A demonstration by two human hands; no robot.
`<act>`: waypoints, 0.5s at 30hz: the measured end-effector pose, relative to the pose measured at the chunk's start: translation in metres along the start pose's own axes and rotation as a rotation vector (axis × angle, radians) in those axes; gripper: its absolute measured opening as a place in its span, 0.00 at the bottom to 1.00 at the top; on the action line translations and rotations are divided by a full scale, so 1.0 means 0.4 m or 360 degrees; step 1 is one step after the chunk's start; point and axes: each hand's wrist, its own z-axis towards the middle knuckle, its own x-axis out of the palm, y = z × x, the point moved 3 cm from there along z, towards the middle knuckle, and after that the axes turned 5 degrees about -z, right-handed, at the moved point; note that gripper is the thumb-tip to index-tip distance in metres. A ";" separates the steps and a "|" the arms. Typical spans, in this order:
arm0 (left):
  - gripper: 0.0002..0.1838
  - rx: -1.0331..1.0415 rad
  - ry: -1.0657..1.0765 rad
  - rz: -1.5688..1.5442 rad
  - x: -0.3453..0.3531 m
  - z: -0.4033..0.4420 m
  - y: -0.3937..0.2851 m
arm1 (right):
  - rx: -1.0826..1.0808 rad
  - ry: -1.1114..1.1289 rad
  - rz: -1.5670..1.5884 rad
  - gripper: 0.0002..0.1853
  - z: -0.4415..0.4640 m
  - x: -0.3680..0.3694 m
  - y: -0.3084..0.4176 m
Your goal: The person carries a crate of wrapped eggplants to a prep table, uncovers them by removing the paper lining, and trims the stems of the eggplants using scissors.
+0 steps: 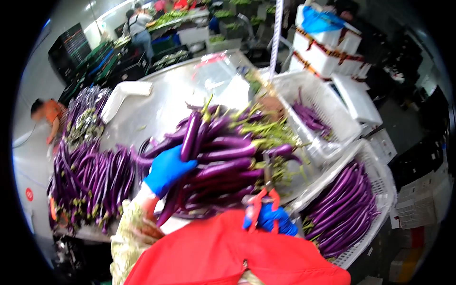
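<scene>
My left hand (167, 171), in a blue glove, is closed around the lower part of a purple eggplant (191, 136) held upright, stem end up. Right behind it stands a second eggplant, and I cannot tell whether the hand grips that one too. Beneath and beside them lies a pile of long eggplants (225, 168), mostly with stems to the right. My right hand (275, 221), also blue-gloved, grips red-handled shears (268, 191) near my red apron. Their metal blades point away from me, beside the stem ends. Green stems (266, 124) lie heaped past the pile.
Bunched eggplants (90, 175) cover the table's left side. To the right stand a white crate (380, 199) of eggplants and a lined white bin (344, 118) holding some more. White foam boxes (323, 50) are stacked behind. Other people work farther back and at the left.
</scene>
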 end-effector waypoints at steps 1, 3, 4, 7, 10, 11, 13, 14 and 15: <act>0.25 0.0000 0.0008 0.0075 -0.006 0.003 -0.010 | -0.0002 0.0160 0.0021 0.38 -0.001 0.018 0.003; 0.24 -0.0025 -0.0002 0.0166 -0.004 0.011 -0.002 | -0.0028 0.0110 0.0313 0.38 -0.015 0.102 0.005; 0.24 -0.0037 -0.0013 0.0196 -0.003 0.017 0.008 | -0.0031 0.0090 0.0475 0.39 -0.020 0.137 0.007; 0.25 -0.0061 -0.0027 0.0172 0.000 0.023 0.032 | -0.0032 0.0311 0.0530 0.43 -0.006 0.144 0.009; 0.24 0.0004 -0.0017 -0.0305 -0.007 0.027 0.060 | -0.0083 0.0199 0.0036 0.38 -0.005 0.101 0.023; 0.24 0.0041 -0.0087 -0.0226 -0.013 0.034 0.081 | -0.0152 0.0124 -0.0102 0.36 -0.007 0.101 0.032; 0.25 0.0160 -0.0070 -0.0534 -0.047 0.030 0.043 | -0.0377 -0.0213 -0.0569 0.31 -0.025 0.142 0.105; 0.25 0.0105 -0.0037 -0.0559 -0.067 0.024 0.019 | -0.0486 -0.0399 -0.0799 0.29 -0.036 0.151 0.134; 0.24 0.0082 0.0031 -0.0658 -0.079 0.024 0.007 | -0.0554 -0.0570 -0.0968 0.19 -0.041 0.150 0.155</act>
